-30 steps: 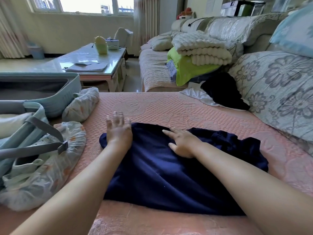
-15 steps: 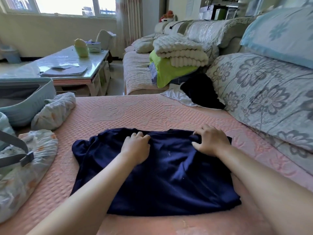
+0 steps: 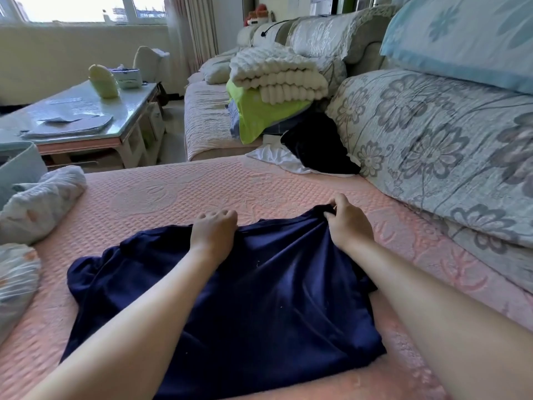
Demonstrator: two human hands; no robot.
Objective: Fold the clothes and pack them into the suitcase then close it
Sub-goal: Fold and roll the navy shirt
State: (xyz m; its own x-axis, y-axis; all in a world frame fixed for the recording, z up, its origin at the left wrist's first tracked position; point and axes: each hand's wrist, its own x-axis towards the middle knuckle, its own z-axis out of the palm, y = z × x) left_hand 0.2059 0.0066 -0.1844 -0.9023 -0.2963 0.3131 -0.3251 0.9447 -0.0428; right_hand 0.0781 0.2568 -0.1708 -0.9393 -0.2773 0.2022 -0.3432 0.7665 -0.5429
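A navy blue garment [image 3: 259,298] lies spread on the pink quilted sofa seat [image 3: 173,194] in front of me. My left hand [image 3: 215,230] grips its far edge near the middle, fingers curled over the cloth. My right hand [image 3: 347,220] pinches the far right corner and lifts it a little off the seat. The light blue suitcase [image 3: 20,166] shows only as a corner at the left edge. A black garment [image 3: 317,148] and a white one [image 3: 274,155] lie farther back on the seat.
A rolled floral cloth [image 3: 40,203] and another floral bundle [image 3: 16,278] lie at the left. Floral cushions [image 3: 432,134] line the right side. Folded white and green blankets [image 3: 277,82] sit on the far sofa. A glass coffee table [image 3: 86,116] stands at the left rear.
Both hands went from lying flat on the garment to gripping its far edge. The right side has been folded in, and the right corner now rises off the seat.
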